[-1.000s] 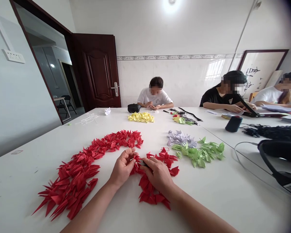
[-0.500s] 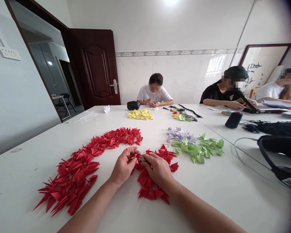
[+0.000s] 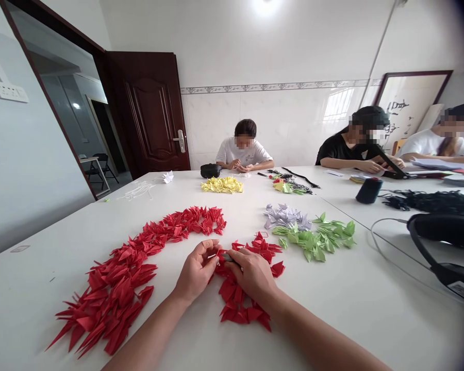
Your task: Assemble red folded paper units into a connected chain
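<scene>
My left hand [image 3: 195, 270] is closed, thumb and fingers pinching a small red folded paper crane, mostly covered by the fingertips. Close against it, my right hand [image 3: 254, 269] wraps over a small grey tool [image 3: 227, 257] whose tip touches the red paper; its kind is hidden by the fingers. Beneath and around the right hand spreads a small pile of red paper cranes [image 3: 239, 312]. To the left, a long curved heap of red paper cranes [image 3: 118, 281] runs across the white table.
Lilac cranes [image 3: 284, 216] and green cranes [image 3: 313, 239] lie to the right, yellow ones [image 3: 222, 185] farther back. A black headset [image 3: 441, 257], thread spool [image 3: 369, 190] and black cords [image 3: 436, 202] occupy the right side. Several people sit across the white table [image 3: 170, 330].
The camera view has shifted slightly, so the scene sits a little lower and to the left. Both hands stay together at the red crane, with only small finger movement.
</scene>
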### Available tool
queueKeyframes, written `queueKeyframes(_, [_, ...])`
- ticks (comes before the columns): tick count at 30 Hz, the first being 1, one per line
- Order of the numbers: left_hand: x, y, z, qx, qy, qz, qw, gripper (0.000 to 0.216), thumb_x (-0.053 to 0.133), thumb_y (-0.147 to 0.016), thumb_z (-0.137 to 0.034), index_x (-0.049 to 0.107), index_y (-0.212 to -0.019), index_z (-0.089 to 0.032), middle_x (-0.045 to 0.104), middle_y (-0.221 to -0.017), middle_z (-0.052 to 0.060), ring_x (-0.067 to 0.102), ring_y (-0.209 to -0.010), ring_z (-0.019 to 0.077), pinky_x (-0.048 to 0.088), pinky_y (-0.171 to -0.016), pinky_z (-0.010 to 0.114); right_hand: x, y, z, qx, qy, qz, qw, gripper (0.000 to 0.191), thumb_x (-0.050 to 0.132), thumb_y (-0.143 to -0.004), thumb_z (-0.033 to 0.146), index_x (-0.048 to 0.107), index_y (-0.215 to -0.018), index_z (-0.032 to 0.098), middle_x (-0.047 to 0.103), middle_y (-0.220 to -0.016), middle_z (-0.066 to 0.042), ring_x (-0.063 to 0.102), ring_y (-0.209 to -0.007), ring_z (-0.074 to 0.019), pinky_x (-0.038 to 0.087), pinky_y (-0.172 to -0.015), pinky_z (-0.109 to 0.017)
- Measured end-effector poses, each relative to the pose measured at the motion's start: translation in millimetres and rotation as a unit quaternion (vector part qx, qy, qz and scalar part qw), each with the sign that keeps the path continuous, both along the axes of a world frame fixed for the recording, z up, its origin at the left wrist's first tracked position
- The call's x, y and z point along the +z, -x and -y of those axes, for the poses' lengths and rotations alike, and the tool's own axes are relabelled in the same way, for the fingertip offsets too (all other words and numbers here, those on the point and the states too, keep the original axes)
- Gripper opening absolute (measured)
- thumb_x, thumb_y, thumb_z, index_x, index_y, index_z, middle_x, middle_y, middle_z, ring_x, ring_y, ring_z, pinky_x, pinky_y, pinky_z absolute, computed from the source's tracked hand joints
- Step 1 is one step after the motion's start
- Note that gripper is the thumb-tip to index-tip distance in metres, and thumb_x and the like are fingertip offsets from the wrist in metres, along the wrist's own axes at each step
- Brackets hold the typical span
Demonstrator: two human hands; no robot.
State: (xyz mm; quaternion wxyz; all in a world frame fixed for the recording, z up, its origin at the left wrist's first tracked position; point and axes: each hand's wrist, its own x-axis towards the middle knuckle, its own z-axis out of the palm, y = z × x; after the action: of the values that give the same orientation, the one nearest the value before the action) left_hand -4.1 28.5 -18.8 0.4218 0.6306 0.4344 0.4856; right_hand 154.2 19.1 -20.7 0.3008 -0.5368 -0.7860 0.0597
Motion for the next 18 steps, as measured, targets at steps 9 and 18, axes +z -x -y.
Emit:
queueKeyframes(9, [-0.9,2.4,1.4,0.023,-0.019,-0.031,0.999,0.033,0.054,-0.075,-0.025,0.051,-0.107,-0.019,0.06,-0.104,0.007,0.057,-0.099,0.018,0.049,-0.084,0.033,1.0,-0.4,0.1,-0.014,-0.002,-0.017,1.0,0.021,0.045,-0.086,0.031,0.063,-0.093,0.024,0.062,-0.081,-0.002,0.056,-0.071,-0.0137,0.031,-0.054,-0.021])
queueKeyframes(18, [8.0,-0.6,3.7,0.059,-0.039,-0.051,0.996,0.03,0.055,-0.074,-0.029,0.055,-0.102,-0.019,0.062,-0.101,0.006,0.06,-0.092,0.0173,0.052,-0.078,0.03,-1.4,-2.2,-3.1,-0.007,-0.018,-0.063,0.998,0.021,0.045,-0.086,0.03,0.064,-0.094,0.024,0.063,-0.08,-0.002,0.056,-0.071,-0.0136,0.036,-0.059,-0.021])
